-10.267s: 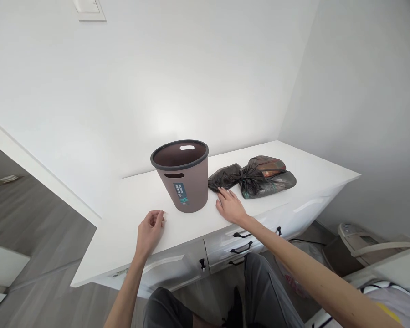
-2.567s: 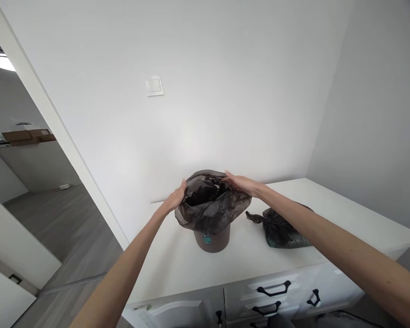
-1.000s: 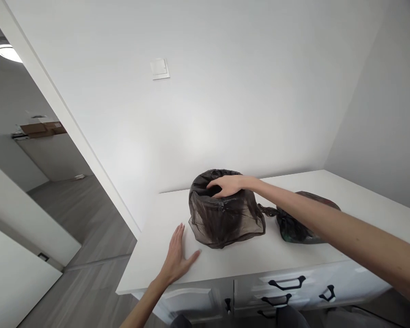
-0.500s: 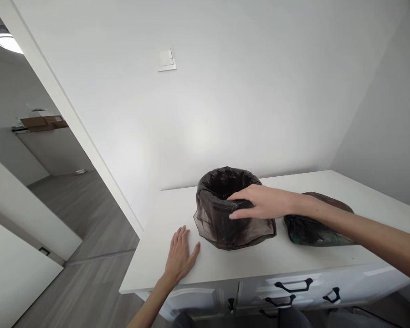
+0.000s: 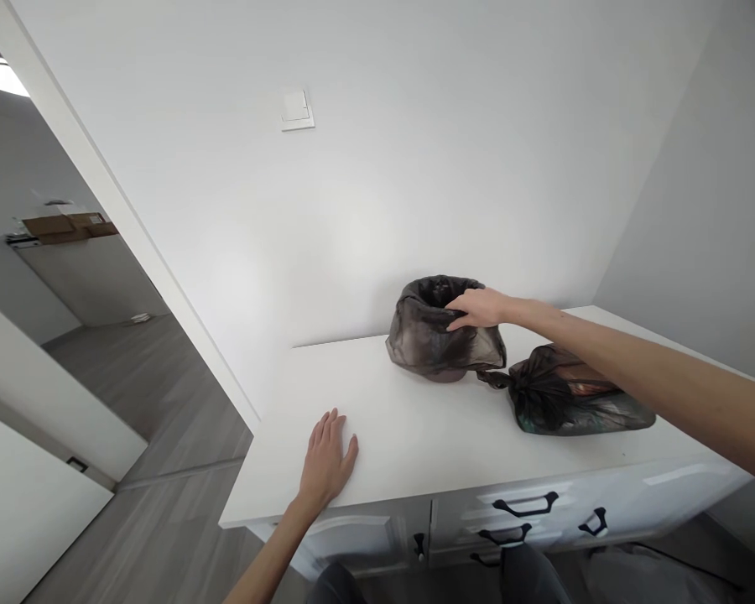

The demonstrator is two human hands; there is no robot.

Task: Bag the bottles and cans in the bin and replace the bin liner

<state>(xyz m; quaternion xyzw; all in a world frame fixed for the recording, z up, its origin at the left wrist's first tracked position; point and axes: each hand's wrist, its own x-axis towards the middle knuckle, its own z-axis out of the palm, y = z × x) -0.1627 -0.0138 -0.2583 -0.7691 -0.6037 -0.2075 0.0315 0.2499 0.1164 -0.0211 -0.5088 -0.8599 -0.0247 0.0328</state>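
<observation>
A bin lined with a black bag (image 5: 431, 340) stands at the back of the white cabinet top, its liner folded over the rim and hanging down outside. My right hand (image 5: 478, 308) grips the near right part of that rim, thumb outside and fingers over the edge. To the right lies a knotted black bag (image 5: 579, 394) with things inside, partly behind my right forearm. My left hand (image 5: 325, 457) rests flat on the cabinet top near its front left, fingers spread, holding nothing.
The white cabinet (image 5: 377, 466) has black handles on its front. Behind it is a wall with a light switch (image 5: 298, 111). At the left a doorway shows a grey floor (image 5: 182, 419) and cardboard boxes (image 5: 63, 228).
My right hand has closed on the rim, and the lined bin has moved back toward the wall and slightly right. The knotted bag's tied end now shows. My left hand stays flat.
</observation>
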